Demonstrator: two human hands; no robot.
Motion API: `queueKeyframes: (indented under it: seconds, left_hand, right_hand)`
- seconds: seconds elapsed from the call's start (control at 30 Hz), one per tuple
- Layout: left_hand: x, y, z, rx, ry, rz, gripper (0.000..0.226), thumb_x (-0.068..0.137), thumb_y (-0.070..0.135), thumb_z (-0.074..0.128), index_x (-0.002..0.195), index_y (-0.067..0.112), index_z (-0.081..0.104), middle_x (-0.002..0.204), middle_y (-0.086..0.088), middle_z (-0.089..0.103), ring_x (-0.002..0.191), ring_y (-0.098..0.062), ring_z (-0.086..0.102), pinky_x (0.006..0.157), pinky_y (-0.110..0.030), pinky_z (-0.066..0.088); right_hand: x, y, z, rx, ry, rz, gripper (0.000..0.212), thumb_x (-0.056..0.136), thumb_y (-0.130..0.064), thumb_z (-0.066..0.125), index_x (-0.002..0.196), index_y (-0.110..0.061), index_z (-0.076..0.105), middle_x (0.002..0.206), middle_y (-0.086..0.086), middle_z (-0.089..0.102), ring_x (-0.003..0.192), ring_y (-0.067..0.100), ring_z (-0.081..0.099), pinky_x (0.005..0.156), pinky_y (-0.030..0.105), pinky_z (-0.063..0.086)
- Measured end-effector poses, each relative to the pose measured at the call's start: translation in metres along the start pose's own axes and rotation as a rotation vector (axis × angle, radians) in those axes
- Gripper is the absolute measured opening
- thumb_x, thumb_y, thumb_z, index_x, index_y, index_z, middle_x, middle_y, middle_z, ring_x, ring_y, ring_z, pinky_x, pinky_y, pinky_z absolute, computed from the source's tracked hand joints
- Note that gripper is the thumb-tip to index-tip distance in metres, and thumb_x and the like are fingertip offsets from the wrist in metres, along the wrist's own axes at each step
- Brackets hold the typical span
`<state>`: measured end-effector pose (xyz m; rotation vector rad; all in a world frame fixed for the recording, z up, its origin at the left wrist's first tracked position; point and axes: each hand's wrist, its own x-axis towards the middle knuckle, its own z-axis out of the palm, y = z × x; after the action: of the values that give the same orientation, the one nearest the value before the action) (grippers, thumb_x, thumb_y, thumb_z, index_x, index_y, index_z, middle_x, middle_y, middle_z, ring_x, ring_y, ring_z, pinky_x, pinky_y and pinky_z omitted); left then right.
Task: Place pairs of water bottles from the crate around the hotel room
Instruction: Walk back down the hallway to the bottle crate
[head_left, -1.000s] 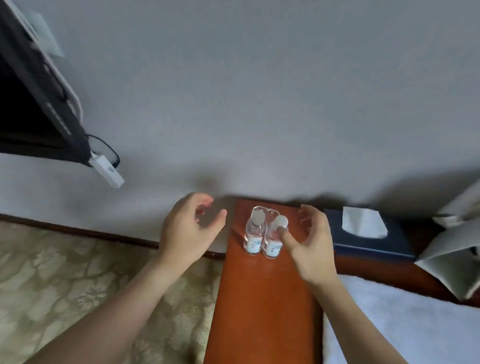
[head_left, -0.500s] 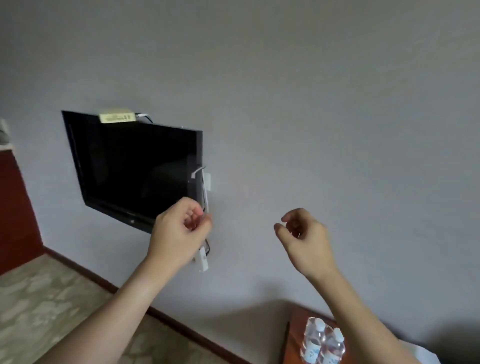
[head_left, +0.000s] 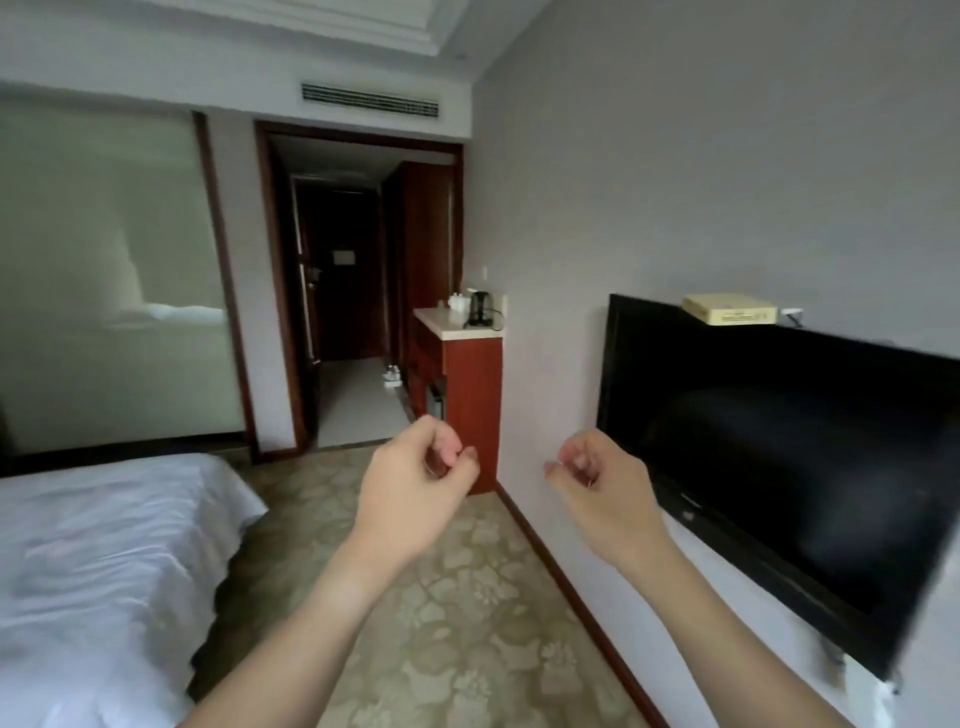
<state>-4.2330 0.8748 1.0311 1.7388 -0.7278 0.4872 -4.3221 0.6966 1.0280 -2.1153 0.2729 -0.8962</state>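
No water bottle and no crate are in view. My left hand (head_left: 415, 483) floats in the middle of the frame with its fingers curled loosely inward and nothing in it. My right hand (head_left: 597, 483) hangs level with it a little to the right, near the wall, also loosely curled and empty. Both forearms reach up from the bottom edge over the patterned carpet.
A white bed (head_left: 98, 561) fills the lower left. A wall-mounted black TV (head_left: 779, 457) with a small box (head_left: 730, 310) on top juts out at right. A red cabinet (head_left: 467, 384) with a kettle (head_left: 480, 307) stands ahead by an open doorway (head_left: 353, 291). Carpeted aisle (head_left: 467, 613) runs between.
The view has swung left and up from the side table with two bottles to the room and doorway. Both hands left the bottles and stayed raised, curling shut and empty.
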Motion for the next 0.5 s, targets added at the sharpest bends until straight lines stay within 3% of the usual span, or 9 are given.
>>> queueKeyframes:
  seconds: [0.13, 0.3, 0.5]
  left_hand:
    - [0.021, -0.046, -0.063, 0.075, 0.09, -0.059, 0.024, 0.069, 0.038, 0.06, 0.069, 0.016, 0.051, 0.068, 0.005, 0.063, 0.065, -0.015, 0.06, 0.072, -0.043, 0.054]
    - [0.047, -0.098, -0.101, 0.104, 0.192, -0.108, 0.022, 0.069, 0.04, 0.06, 0.07, 0.019, 0.055, 0.067, 0.005, 0.063, 0.06, -0.009, 0.056, 0.067, -0.037, 0.052]
    - [0.105, -0.174, -0.106, 0.12, 0.147, -0.129, 0.025, 0.074, 0.041, 0.065, 0.072, 0.018, 0.057, 0.071, 0.008, 0.065, 0.062, -0.008, 0.057, 0.064, -0.029, 0.049]
  right_hand:
    - [0.028, -0.031, 0.088, 0.078, -0.086, -0.082, 0.016, 0.083, -0.02, 0.07, 0.075, -0.025, 0.057, 0.061, -0.006, 0.055, 0.056, 0.007, 0.051, 0.061, 0.028, 0.044]
    - [0.066, -0.037, 0.171, 0.136, -0.151, -0.121, 0.015, 0.083, -0.021, 0.07, 0.076, -0.029, 0.058, 0.061, -0.008, 0.056, 0.057, 0.002, 0.054, 0.055, 0.019, 0.042]
    - [0.128, -0.018, 0.252, 0.223, -0.256, -0.163, 0.018, 0.085, -0.022, 0.071, 0.078, -0.03, 0.056, 0.059, -0.009, 0.052, 0.053, 0.001, 0.048, 0.054, 0.016, 0.038]
